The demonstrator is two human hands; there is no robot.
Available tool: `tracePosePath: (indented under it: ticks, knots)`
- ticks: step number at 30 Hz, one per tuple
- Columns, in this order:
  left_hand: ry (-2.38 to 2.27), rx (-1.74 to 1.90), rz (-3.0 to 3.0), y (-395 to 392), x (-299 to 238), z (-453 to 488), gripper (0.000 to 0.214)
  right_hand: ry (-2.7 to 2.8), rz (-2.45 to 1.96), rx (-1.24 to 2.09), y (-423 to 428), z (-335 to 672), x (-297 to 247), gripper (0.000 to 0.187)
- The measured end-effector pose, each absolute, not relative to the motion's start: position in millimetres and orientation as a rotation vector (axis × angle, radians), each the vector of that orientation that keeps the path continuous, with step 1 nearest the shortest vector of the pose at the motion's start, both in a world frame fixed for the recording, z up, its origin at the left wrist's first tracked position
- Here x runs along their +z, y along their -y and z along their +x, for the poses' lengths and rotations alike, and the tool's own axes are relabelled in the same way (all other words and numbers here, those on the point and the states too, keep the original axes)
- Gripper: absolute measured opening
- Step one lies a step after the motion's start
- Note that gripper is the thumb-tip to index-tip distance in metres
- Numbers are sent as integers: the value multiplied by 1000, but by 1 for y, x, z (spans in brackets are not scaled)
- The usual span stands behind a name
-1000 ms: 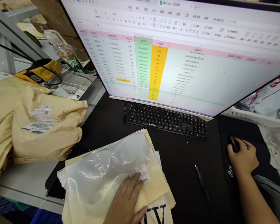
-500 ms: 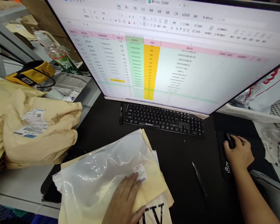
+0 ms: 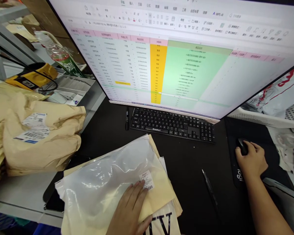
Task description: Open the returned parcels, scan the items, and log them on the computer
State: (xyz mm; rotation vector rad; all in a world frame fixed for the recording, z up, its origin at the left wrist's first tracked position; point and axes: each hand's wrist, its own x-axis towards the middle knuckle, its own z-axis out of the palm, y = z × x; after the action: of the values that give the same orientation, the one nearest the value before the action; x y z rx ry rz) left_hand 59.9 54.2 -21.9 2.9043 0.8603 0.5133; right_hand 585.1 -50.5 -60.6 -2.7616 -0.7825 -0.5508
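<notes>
My left hand (image 3: 129, 210) lies flat with fingers stretched on a clear plastic bag (image 3: 105, 182) that holds a pale yellow garment, fingertips next to its small barcode label (image 3: 146, 180). My right hand (image 3: 251, 160) is curled over a black mouse (image 3: 242, 146) on a black mouse pad (image 3: 235, 178). A large monitor (image 3: 176, 58) shows a spreadsheet with a yellow column and a green highlighted column. A black keyboard (image 3: 172, 124) sits under the screen.
Tan mailer bags with shipping labels (image 3: 39, 137) pile at the left. A yellow barcode scanner (image 3: 33, 76) and a water bottle (image 3: 56, 52) sit behind them. A black pen (image 3: 209, 187) lies on the desk, a marker (image 3: 127, 118) beside the keyboard. White basket (image 3: 264, 119) at right.
The green highlighted column on the screen has jumped from the narrow column left of the yellow one to the wide column right of it. Both hands stay in place.
</notes>
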Motion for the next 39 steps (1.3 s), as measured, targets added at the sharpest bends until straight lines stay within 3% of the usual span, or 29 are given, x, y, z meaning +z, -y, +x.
tracePosePath:
  ticks: [12,21,39]
  knots:
    - [-865,471,2835,-53,-20,60,50,813,-2738,-594,52,590,-65,43]
    - [-906,257,2617,-46,-11,64,53,906,-2810,-593,65,619,-82,53]
    - [-844,409,2583,-50,-5,63,42,907,-2790,-665,68,627,-86,59]
